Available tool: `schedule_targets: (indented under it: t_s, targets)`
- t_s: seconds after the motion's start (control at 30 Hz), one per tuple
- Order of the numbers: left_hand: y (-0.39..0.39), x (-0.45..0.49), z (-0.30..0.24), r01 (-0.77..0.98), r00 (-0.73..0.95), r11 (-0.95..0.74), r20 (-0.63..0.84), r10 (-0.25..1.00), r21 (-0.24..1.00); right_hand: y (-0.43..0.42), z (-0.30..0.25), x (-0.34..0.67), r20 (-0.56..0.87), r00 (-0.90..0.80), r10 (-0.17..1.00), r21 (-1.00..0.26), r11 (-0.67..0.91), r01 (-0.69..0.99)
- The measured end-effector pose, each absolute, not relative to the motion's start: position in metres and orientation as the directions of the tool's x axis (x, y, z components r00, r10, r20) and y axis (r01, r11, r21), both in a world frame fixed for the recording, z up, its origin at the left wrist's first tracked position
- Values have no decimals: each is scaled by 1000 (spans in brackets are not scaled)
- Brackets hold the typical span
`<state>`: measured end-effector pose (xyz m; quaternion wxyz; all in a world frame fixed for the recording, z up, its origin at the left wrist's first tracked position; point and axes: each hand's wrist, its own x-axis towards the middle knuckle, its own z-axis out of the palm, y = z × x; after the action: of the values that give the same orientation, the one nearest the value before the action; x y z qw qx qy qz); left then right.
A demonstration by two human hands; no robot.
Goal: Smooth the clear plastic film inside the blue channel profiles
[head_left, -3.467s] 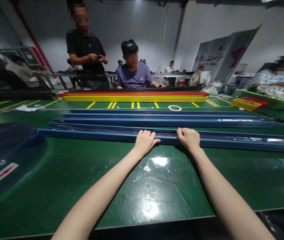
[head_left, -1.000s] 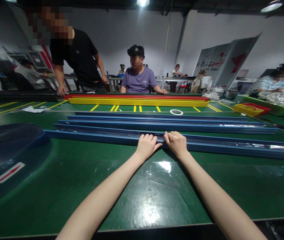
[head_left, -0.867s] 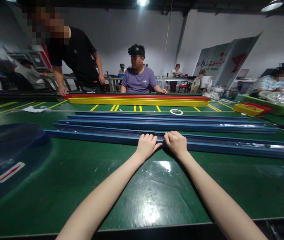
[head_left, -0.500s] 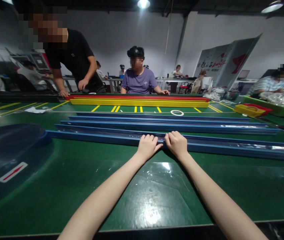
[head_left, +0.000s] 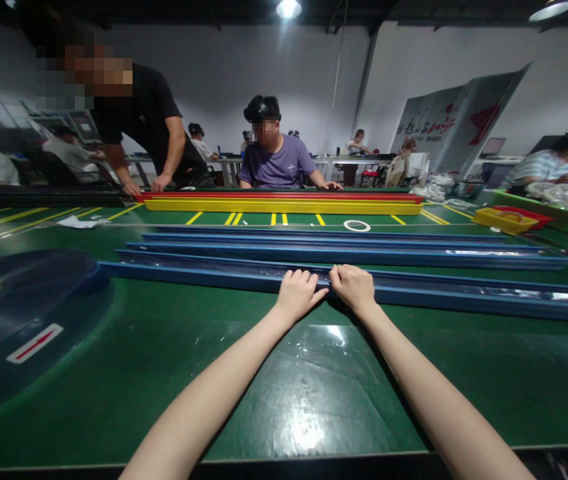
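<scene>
A long blue U-shaped channel (head_left: 449,291) runs across the green table in front of me, with shiny transparent film or strip inside it. My left hand (head_left: 298,292) is closed over its near wall, fingers curled into the groove and thumb toward the right. Close beside it, my right hand (head_left: 353,288) grips the same channel, its knuckles on top. What the fingertips press inside the groove is hidden. At the left, a large blue translucent roll (head_left: 34,283) lies flat, bearing a white label with a red arrow (head_left: 35,343); the channel's left end meets its edge.
More blue channels (head_left: 364,253) lie just behind. Beyond them are a yellow channel (head_left: 284,207) and red ones (head_left: 284,197). A white ring (head_left: 357,226), a yellow tray (head_left: 501,220) and a green basin (head_left: 559,212) sit farther back. Two co-workers (head_left: 279,160) (head_left: 147,127) are across the table.
Both hands keep their hold on the blue channel, nearly unmoved. The view shifts slightly. Across the table, the standing co-worker's hand has lowered to the red channels.
</scene>
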<state>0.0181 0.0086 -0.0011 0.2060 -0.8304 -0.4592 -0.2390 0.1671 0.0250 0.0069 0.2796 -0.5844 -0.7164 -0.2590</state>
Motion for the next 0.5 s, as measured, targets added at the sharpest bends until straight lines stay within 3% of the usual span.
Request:
schedule_targets:
  t_s: [0.23, 0.5]
  targets:
    - [7, 18, 1, 860, 460, -500, 581, 671, -104, 24, 10, 169, 660, -167, 732, 46, 183, 982]
    - [5, 17, 3, 860, 454, -500, 594, 664, -99, 25, 9, 173, 674, -240, 699, 94, 241, 966]
